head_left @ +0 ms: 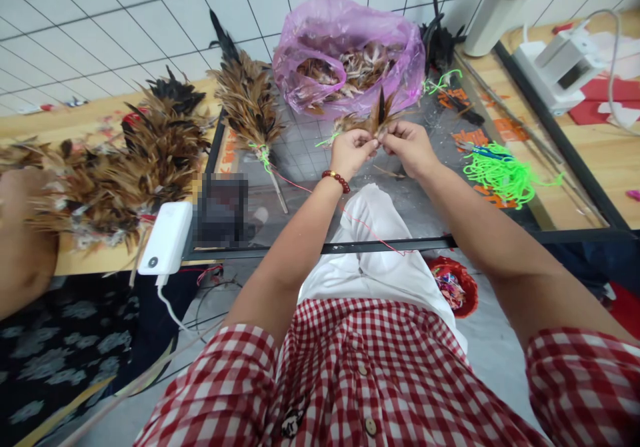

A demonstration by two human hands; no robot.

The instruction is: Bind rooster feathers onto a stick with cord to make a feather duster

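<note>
My left hand (351, 150) and my right hand (411, 147) meet over the glass-topped table, fingertips pinched together. Between them stands a small bunch of brown feathers (381, 115) with a dark tip. Both hands grip its lower end; which fingers bear it is partly hidden. A few loose feathers and a green tie lie just behind my left hand. Behind my hands sits a pink plastic bag (295, 97) full of brown feathers. To the left lies a feather duster (249, 100) on a stick, bound with green string, and a red thread (300, 186) runs from it under my left wrist.
Green strings (510, 174) lie in a heap at right, near thin sticks (530, 130). A white power bank (166, 239) rests at the table's left edge. Another person's arm (25, 234) is at far left by more feather dusters (165, 140). A red basket (467, 287) stands below the table.
</note>
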